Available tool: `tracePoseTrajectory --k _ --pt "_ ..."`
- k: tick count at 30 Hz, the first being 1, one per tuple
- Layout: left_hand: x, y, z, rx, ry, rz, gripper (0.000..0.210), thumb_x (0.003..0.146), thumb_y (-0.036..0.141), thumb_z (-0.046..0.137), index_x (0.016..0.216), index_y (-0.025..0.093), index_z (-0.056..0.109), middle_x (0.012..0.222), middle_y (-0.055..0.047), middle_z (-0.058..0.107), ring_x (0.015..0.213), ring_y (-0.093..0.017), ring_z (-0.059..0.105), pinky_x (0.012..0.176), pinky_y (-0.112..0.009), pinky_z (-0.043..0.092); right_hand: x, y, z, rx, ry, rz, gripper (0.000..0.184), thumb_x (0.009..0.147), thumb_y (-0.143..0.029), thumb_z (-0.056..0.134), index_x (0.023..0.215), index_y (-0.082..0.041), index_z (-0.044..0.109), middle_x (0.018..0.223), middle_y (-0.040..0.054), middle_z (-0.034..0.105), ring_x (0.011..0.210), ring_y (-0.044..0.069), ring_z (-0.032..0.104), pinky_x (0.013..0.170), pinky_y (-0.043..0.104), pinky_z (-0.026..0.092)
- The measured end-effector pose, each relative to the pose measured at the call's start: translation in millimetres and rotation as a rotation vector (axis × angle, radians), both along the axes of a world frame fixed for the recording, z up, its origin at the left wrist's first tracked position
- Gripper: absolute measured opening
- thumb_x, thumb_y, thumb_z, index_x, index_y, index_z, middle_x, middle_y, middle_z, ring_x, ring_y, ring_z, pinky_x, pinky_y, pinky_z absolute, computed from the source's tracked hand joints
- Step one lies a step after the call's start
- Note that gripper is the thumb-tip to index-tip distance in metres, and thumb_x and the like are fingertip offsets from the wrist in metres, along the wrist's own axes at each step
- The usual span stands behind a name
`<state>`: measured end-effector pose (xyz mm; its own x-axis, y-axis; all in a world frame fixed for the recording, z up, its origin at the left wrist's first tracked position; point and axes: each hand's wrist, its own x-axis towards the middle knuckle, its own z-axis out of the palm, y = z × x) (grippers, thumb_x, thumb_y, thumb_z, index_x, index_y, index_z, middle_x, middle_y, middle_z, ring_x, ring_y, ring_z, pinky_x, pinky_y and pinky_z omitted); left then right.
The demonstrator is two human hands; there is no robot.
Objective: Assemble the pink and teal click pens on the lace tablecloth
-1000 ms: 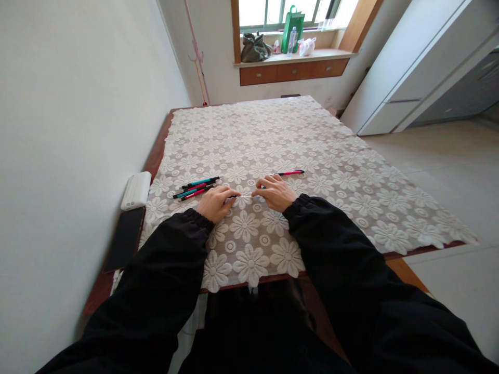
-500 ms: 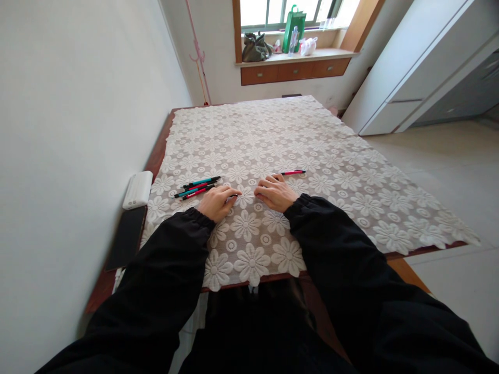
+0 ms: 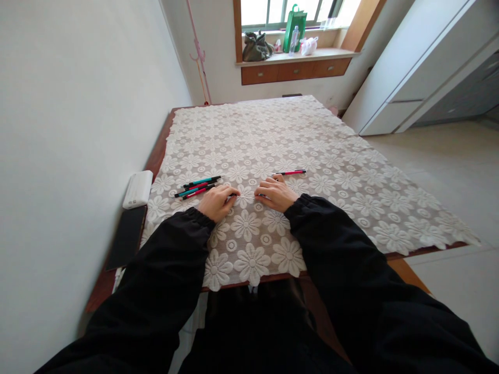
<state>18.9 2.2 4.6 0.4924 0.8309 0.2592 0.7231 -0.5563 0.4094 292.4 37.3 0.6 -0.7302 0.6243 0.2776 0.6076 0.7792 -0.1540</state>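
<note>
Pale strand (image 3: 246, 197), one: too thin for me to identify; each end hidden at my fingertips. Dark item (image 3: 234, 195), one: mostly covered by my left grip (image 3: 215, 202); kind uncertain. My right grip (image 3: 276, 194): palm out of sight. Pens (image 3: 198, 187), overlapping: lower ones partly covered; any lettering too small to read. White cable (image 3: 118, 279): partly behind my left sleeve (image 3: 156, 280), itself cut by the bottom edge. Green bag (image 3: 291, 23): partly behind a bottle (image 3: 293, 40). Pink stand (image 3: 196, 41), window (image 3: 273, 13): tops cut off.
</note>
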Motion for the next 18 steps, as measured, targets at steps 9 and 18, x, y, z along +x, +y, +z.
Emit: tracePoseTrajectory --k 9,18 --pt "-1.3 -0.3 0.5 -0.005 0.001 -0.008 0.032 0.106 0.030 0.046 0.119 0.023 0.075 0.114 -0.008 0.075 0.106 -0.024 0.070 0.096 -0.037 0.054 0.3 0.7 -0.8 -0.017 0.029 0.028 0.025 0.107 -0.039 0.056 0.099 -0.023 0.075 0.097 0.0055 0.076 0.096 0.023 0.059 0.097 0.042 0.026" --pt "-1.1 -0.5 -0.1 -0.028 -0.009 -0.012 0.033 0.106 0.029 0.046 0.122 0.025 0.075 0.119 -0.007 0.075 0.108 -0.024 0.070 0.097 -0.038 0.055 -0.2 -0.2 1.7 -0.039 0.030 0.023 0.025 0.106 -0.037 0.056 0.097 -0.023 0.075 0.096 0.0060 0.076 0.095 0.022 0.060 0.096 0.042 0.026"
